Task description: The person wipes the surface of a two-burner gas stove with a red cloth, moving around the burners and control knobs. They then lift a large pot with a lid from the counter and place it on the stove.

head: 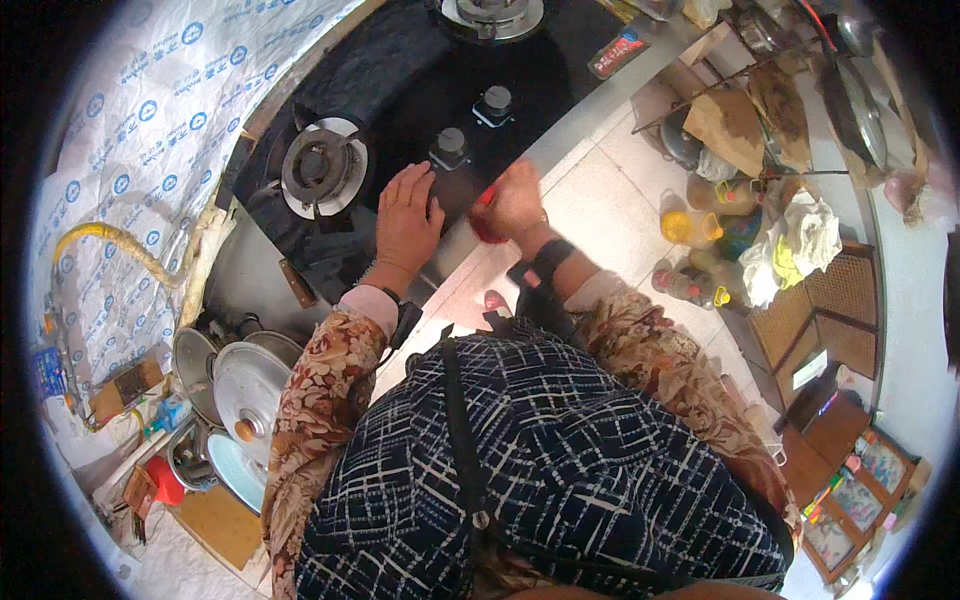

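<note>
My left hand (407,221) rests palm down on the black glass gas cooktop (390,90), thumb apart from the fingers, holding nothing. Its fingertips are close to the nearer control knob (451,142); a second knob (496,100) stands farther off. At the cooktop's front edge, my right hand (517,199) is blurred and curled around a small red item (489,227). Most of that item is hidden by the hand, so its kind is unclear. To the left of my left hand sits a gas burner (319,166) with a metal ring.
A wooden-handled knife (298,283) lies on the counter at left. Below it lean pot lids (246,401) and a pale blue basin (236,469). Another burner (491,11) is at the far end. Oil bottles (686,225) and a wooden cabinet (840,315) stand on the right.
</note>
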`<state>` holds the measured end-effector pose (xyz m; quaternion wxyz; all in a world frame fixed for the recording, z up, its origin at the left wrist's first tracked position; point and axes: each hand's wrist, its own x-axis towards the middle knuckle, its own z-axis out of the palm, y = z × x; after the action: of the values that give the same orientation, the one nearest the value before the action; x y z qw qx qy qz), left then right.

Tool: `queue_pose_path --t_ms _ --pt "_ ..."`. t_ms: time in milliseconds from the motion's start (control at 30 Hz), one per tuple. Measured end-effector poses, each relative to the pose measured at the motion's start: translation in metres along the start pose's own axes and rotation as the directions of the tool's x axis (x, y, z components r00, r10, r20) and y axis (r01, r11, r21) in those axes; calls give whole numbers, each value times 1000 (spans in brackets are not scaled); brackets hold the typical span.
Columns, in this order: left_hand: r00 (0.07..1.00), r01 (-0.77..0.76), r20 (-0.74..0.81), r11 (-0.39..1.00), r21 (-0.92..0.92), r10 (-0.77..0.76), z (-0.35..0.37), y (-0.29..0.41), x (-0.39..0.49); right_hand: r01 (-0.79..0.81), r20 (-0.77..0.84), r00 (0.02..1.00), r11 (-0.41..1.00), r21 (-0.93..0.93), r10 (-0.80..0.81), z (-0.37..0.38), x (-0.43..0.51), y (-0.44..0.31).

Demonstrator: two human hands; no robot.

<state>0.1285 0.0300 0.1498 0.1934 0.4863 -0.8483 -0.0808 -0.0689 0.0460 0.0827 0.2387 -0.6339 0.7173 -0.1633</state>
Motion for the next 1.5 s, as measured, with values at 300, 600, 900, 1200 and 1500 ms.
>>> queue_pose_path --t_ms 300,600,900,1200,1500 --pt "1000 -11 -3 998 -55 11 -2 -2 -4 284 -17 958 954 -95 -287 -20 2 31" --pt "998 46 -53 983 176 -38 -11 6 -12 370 -247 882 915 -164 -401 -20 37 77" --pt "880 426 -170 895 -134 -444 -13 90 -190 672 108 730 738 65 -675 -5 -26 31" --pt "328 805 501 514 295 -801 95 163 -545 818 410 499 571 67 -763 56 -80 -69" --pt "230 799 638 517 307 -735 138 239 -671 811 417 415 536 235 -809 138 -148 -181"
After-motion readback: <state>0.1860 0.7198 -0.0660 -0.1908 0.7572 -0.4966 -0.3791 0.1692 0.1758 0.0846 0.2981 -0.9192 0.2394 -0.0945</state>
